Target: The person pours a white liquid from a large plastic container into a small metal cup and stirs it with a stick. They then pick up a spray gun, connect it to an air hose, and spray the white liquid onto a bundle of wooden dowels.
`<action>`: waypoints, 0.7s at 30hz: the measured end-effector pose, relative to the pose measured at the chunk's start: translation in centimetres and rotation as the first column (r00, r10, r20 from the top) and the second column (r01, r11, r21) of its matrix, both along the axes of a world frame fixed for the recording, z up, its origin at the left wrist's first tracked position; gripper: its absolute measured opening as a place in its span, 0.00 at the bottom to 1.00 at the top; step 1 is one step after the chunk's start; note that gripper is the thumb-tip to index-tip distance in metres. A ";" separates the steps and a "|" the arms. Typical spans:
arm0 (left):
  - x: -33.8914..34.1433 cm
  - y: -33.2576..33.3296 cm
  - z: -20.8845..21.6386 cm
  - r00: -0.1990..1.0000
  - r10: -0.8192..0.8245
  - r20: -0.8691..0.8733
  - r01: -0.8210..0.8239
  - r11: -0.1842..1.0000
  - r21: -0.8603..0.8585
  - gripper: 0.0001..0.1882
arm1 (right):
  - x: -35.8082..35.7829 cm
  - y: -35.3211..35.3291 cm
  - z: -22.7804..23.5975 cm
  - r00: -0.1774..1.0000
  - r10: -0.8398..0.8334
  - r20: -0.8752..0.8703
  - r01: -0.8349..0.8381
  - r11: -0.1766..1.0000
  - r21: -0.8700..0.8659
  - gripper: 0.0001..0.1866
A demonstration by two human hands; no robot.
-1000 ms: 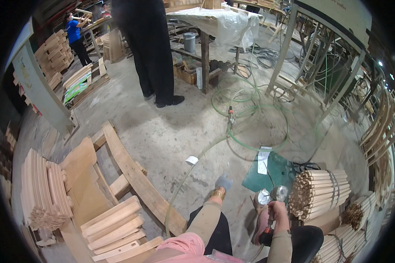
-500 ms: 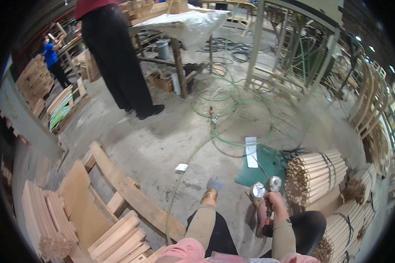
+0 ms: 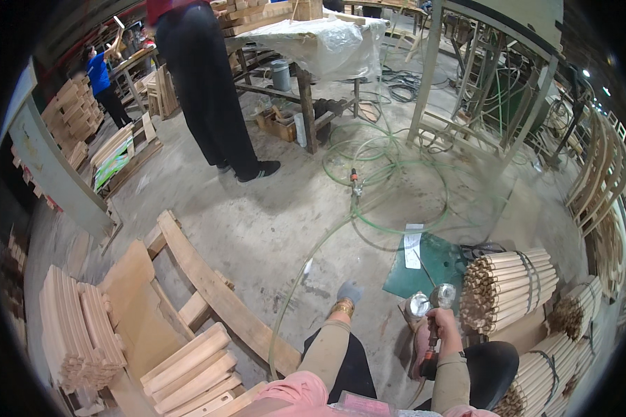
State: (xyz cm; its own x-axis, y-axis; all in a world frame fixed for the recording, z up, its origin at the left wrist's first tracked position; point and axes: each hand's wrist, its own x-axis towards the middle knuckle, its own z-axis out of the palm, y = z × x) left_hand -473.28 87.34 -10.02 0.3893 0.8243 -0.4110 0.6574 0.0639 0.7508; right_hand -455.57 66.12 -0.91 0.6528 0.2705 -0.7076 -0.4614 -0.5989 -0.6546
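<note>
My right hand (image 3: 444, 325) is closed around the dark grip of an air tool (image 3: 432, 340). The tool has a rounded silvery head and an orange fitting low on its grip. Close to its head stands a small round container (image 3: 418, 305) with a pale top. A thin rod rises beside them over a dark green sheet (image 3: 424, 267). My left hand (image 3: 350, 292), in a greyish glove with gold bangles at the wrist, reaches forward over the concrete floor. Its fingers are too blurred to make out.
Bundled wooden rods (image 3: 511, 288) lie at the right. Stacked wooden pieces (image 3: 191, 372) and a wooden frame (image 3: 215, 281) lie at the left. A green hose (image 3: 306, 260) runs across the floor. A person in black trousers (image 3: 202, 90) stands by a plastic-covered table (image 3: 320, 42).
The whole scene has shifted rightward in the picture, as my view has turned left. A small white tag by the hose now looks narrower. My right hand keeps its hold on the air tool.
</note>
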 end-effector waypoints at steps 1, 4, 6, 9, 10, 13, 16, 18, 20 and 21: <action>0.1 0.0 0.1 1.000 -0.005 0.002 0.005 1.000 0.008 0.28 | 0.1 0.0 0.1 1.000 -0.002 -0.008 0.002 1.000 -0.003 0.03; -0.7 0.0 -0.2 1.000 0.008 -0.008 -0.008 1.000 -0.003 0.28 | -0.4 0.2 0.2 1.000 0.018 -0.022 -0.018 1.000 0.007 0.03; -0.6 -0.1 -0.1 1.000 0.003 -0.012 -0.003 1.000 -0.017 0.27 | -0.4 0.3 0.3 1.000 0.008 -0.022 -0.008 1.000 -0.005 0.02; 0.0 -0.1 0.1 1.000 -0.008 -0.016 0.008 1.000 -0.024 0.27 | -0.1 0.1 0.7 1.000 0.024 -0.009 -0.024 0.999 -0.021 0.02; -0.3 -0.2 0.0 1.000 0.005 -0.017 -0.005 1.000 -0.023 0.27 | -0.3 0.1 0.7 0.999 0.039 -0.011 -0.039 0.999 -0.024 0.02; -0.8 -0.2 -0.3 0.999 0.036 0.005 -0.036 0.999 -0.017 0.26 | -0.5 0.4 0.7 0.999 0.031 -0.035 -0.032 0.999 -0.016 0.02; -0.4 0.2 -0.1 0.999 0.028 0.023 -0.027 0.998 -0.057 0.25 | -0.3 0.7 0.8 0.999 0.024 -0.025 -0.024 1.000 -0.012 0.03; -0.1 0.6 0.3 1.000 0.014 0.019 -0.012 0.997 -0.071 0.24 | -0.1 0.7 0.8 1.000 0.028 0.001 -0.028 0.999 -0.016 0.03; -1.1 -0.2 0.0 1.000 0.025 -0.005 -0.025 0.997 -0.074 0.23 | -0.6 0.6 0.4 0.999 0.047 0.010 -0.047 0.999 -0.018 0.03; -1.3 -0.2 0.0 0.999 0.046 0.002 -0.046 0.998 -0.048 0.23 | -0.7 0.7 0.3 0.999 0.041 0.013 -0.041 0.999 -0.005 0.03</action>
State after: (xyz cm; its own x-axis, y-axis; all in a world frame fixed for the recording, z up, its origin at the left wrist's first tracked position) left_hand -474.59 87.10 -10.02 0.3531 0.8207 -0.4492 0.6506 0.1297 0.7483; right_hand -456.31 66.79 -0.66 0.6504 0.2938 -0.7005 -0.4276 -0.6206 -0.6573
